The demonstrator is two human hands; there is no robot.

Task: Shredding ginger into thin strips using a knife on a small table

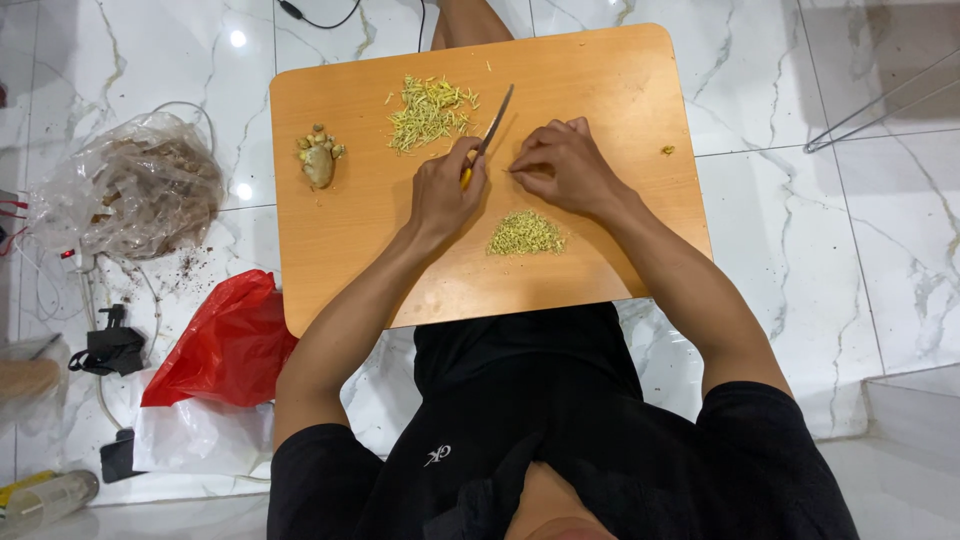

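You sit at a low orange-brown wooden worktop (pixel 600 60) on a white marble floor (pixel 800 250). Your left hand (pixel 440 190) is clenched around the yellow handle of a knife (pixel 495 120), whose blade points away from you. Just right of the knife, your right hand (pixel 565 165) pinches a thin pale sliver (pixel 515 170) against the wood, close to the blade. Left of the knife and slightly beyond it lies a loose heap of long yellow-green strips (pixel 430 112). On the near side of the knife, between your forearms, sits a smaller pile of fine mince (pixel 526 233). The cutting looks partly done: some strips are minced, the bigger heap still waits. Further left of the knife rests a knobbly uncut root piece (pixel 318 160). Far left of the knife, off the worktop, lies a crumpled clear plastic bag (pixel 130 185) with brownish contents. Nearer you than that is a red plastic bag (pixel 225 345) on a white one (pixel 200 435). No labels can be made out on them.
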